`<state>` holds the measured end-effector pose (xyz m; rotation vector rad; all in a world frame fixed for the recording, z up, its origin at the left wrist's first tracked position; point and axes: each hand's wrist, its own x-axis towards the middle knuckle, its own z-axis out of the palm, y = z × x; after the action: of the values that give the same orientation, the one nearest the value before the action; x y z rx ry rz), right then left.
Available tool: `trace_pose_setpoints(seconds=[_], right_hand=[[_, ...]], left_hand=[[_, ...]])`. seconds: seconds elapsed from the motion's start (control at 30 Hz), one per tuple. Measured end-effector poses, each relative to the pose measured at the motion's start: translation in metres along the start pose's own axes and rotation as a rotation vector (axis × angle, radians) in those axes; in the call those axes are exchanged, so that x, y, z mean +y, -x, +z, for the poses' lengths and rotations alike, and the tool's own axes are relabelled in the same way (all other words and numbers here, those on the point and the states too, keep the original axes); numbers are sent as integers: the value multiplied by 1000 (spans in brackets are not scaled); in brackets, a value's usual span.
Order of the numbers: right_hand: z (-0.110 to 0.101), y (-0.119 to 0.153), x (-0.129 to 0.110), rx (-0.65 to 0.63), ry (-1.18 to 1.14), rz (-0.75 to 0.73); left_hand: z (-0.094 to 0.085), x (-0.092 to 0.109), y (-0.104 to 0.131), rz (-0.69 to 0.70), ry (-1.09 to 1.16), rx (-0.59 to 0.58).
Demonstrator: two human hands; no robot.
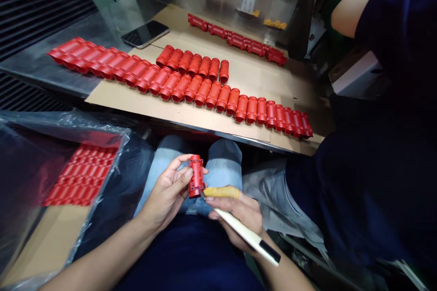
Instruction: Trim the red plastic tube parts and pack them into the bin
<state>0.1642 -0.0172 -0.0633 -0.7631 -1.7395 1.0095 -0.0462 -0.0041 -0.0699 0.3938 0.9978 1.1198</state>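
Observation:
Above my lap, my left hand grips a red plastic cylindrical part between thumb and fingers, its ribbed, cut-out side facing up. My right hand is closed around a knife with a white handle and a black end. A yellow finger cover sits on the right index finger, which points at the part's lower end. The knife's tip is at that lower edge; whether it touches is hard to make out. Just beyond my knees, a long row of similar red parts lies along the table.
Cardboard covers much of the table, with a shorter red row and several red pieces farther back. A phone lies at the back left. On the left, a plastic-lined box holds stacked red parts. A co-worker's dark sleeve is close on the right.

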Motion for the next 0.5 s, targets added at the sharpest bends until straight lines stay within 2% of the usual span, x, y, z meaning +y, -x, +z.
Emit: trace_pose_setpoints(seconds=[0.27, 0.5], right_hand=[[0, 1, -1, 25, -30, 31], [-1, -1, -1, 5, -3, -7]], left_hand=[[-3, 2, 1, -51, 33, -17], [-1, 0, 2, -68, 22, -18]])
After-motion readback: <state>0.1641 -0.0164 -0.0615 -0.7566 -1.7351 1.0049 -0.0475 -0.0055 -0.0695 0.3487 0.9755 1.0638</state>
